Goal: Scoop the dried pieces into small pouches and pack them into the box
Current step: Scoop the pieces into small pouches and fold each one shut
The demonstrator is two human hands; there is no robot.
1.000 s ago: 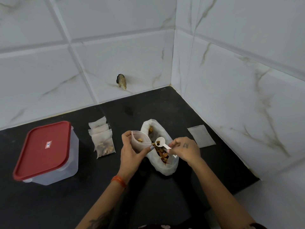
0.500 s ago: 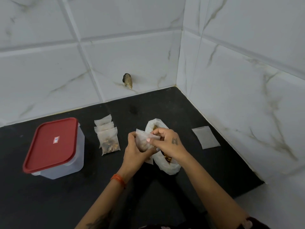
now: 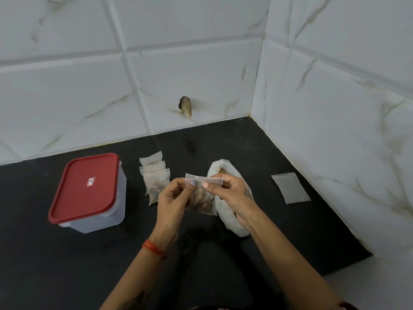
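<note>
A small clear pouch (image 3: 202,201) holding brown dried pieces hangs above the black counter. My left hand (image 3: 173,199) pinches its top strip at the left and my right hand (image 3: 230,193) pinches it at the right. Behind my right hand lies the big white bag (image 3: 225,214) of dried pieces, its mouth open toward the wall. The scoop is not visible. Three filled pouches (image 3: 156,181) lie overlapping to the left of my hands. The clear box with a red lid (image 3: 86,186) stands shut at the far left.
One flat, unfilled pouch (image 3: 290,187) lies on the counter (image 3: 245,148) near the right wall. White marble tiles form a corner behind and to the right. A small brown chip (image 3: 185,106) marks the back wall. The counter ends at front right.
My right hand has put down the white scoop and come to the pouch's top. The pouch, held open in my left hand before, is now flat and raised between both hands.
</note>
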